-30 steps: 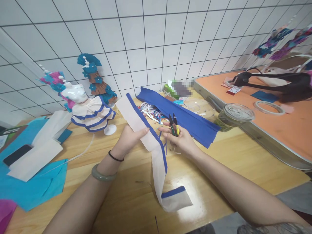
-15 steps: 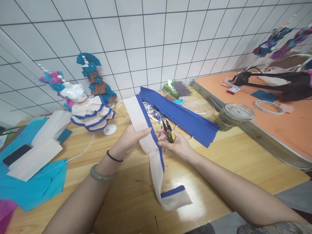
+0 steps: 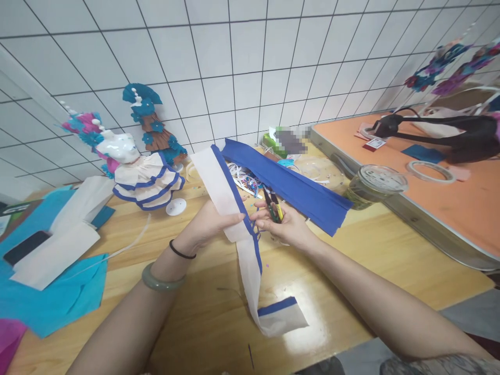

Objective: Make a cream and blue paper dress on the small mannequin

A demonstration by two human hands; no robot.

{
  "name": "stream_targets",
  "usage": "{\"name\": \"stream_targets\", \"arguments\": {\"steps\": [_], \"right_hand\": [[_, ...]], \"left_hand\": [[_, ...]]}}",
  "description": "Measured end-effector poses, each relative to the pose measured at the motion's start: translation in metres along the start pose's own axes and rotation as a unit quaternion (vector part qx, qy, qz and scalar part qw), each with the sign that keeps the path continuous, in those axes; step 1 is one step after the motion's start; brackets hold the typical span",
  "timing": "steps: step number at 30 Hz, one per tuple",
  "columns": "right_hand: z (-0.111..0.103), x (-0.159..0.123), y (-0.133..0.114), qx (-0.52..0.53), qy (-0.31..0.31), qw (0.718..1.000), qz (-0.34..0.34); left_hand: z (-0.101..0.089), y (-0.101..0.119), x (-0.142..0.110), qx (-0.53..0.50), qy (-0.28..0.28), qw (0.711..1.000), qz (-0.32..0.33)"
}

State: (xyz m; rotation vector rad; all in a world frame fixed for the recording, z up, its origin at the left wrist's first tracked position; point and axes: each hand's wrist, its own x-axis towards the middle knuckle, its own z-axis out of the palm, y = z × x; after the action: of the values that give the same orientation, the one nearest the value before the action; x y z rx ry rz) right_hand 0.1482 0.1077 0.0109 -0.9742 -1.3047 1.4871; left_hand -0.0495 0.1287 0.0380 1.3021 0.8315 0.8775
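A long white paper strip with a blue edge (image 3: 221, 190) hangs from my left hand (image 3: 213, 224), whose thumb presses on it from above. Its lower end trails down and curls on the wooden table. My right hand (image 3: 287, 224) is just right of the blue edge and holds small thread snips (image 3: 273, 207) with dark blades and a green and yellow handle, points up. Thin blue slivers lie between the strip and my right fingertips; I cannot tell whether the fingers pinch them. A wide blue strip of paper (image 3: 289, 185) lies behind my hands.
A figure in a white, blue-trimmed dress (image 3: 146, 179) stands back left, near a teal-and-brown ornament (image 3: 154, 127). Scraps (image 3: 248, 179) lie behind the strip. A lidded jar (image 3: 377, 187) stands right, beside an orange board (image 3: 351, 130). Turquoise sheets (image 3: 74, 291) and a phone (image 3: 27, 247) lie left.
My left hand and the strip's upper end have shifted slightly left. My right hand has drawn a little right, away from the blue edge, and thin blue slivers now show there.
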Motion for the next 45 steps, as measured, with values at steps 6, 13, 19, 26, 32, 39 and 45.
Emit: {"name": "stream_targets", "arguments": {"steps": [6, 13, 19, 26, 32, 39, 45], "right_hand": [[0.002, -0.002, 0.008, 0.001, -0.056, 0.998, 0.040], [-0.012, 0.004, -0.004, 0.065, -0.022, 0.995, 0.077], [-0.033, 0.013, -0.012, 0.048, 0.056, 0.997, 0.034], [-0.028, 0.010, -0.013, -0.131, 0.208, 0.957, -0.150], [0.010, -0.012, -0.007, -0.077, 0.014, 0.991, -0.105], [0.018, -0.008, 0.005, -0.062, 0.067, 0.992, -0.092], [-0.011, 0.011, 0.003, -0.176, 0.207, 0.958, -0.094]], "left_hand": [[0.002, 0.010, -0.004, -0.030, 0.015, 0.999, -0.035], [-0.005, 0.022, -0.007, -0.072, 0.033, 0.996, -0.041], [-0.007, 0.029, -0.008, -0.103, 0.056, 0.992, -0.049], [-0.008, 0.023, -0.002, -0.136, 0.092, 0.985, -0.048], [-0.008, 0.018, 0.001, -0.132, 0.121, 0.983, -0.050], [-0.008, 0.014, 0.002, -0.130, 0.117, 0.983, -0.058], [-0.011, 0.024, 0.001, -0.144, 0.131, 0.980, -0.034]]}}
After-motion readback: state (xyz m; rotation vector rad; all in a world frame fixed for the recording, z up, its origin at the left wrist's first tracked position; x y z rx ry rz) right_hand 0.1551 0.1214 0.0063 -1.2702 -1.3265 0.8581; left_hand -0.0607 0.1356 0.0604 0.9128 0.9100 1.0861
